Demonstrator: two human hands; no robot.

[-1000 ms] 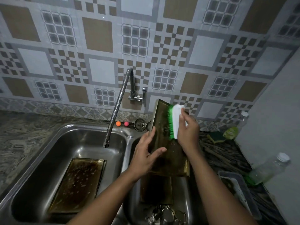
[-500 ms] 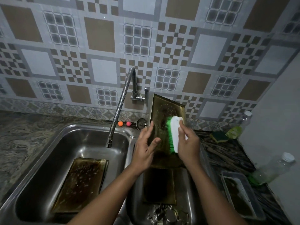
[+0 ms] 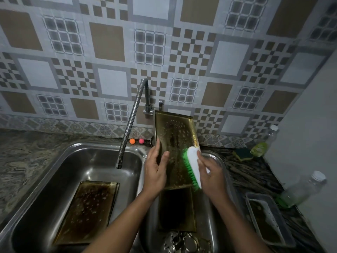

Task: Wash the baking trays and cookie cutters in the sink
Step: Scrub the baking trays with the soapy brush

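Two hands work over the right basin of a double steel sink (image 3: 85, 148). Your left hand (image 3: 156, 172) grips the left long edge of a dark, soapy baking tray (image 3: 174, 143), fingers (image 3: 157, 148) wrapped narrowly around that edge with the thumb on the front face. You hold the tray nearly upright, its long axis running from the basin up toward the tiled wall, top edge just beside the tap (image 3: 135, 114). Your right hand (image 3: 211, 178) is closed around a white scrub brush (image 3: 193, 167), green bristles turned left against the tray's lower right edge. So the tray lies to the left of your brush hand and above it; a stroke would likely need to travel up along the long axis, with the left hand bracing against the push. A second tray (image 3: 176, 209) lies flat under the first in the same basin, and a third tray (image 3: 89, 209) lies flat in the left basin, foam on it. Metal cookie cutters (image 3: 182, 241) sit heaped at the near end of the right basin. On the tabletop (image 3: 242, 172) to your right stand two plastic bottles, one far (image 3: 264, 143), one near (image 3: 302, 189), with a sponge (image 3: 243, 153) and a grey container (image 3: 268, 218).
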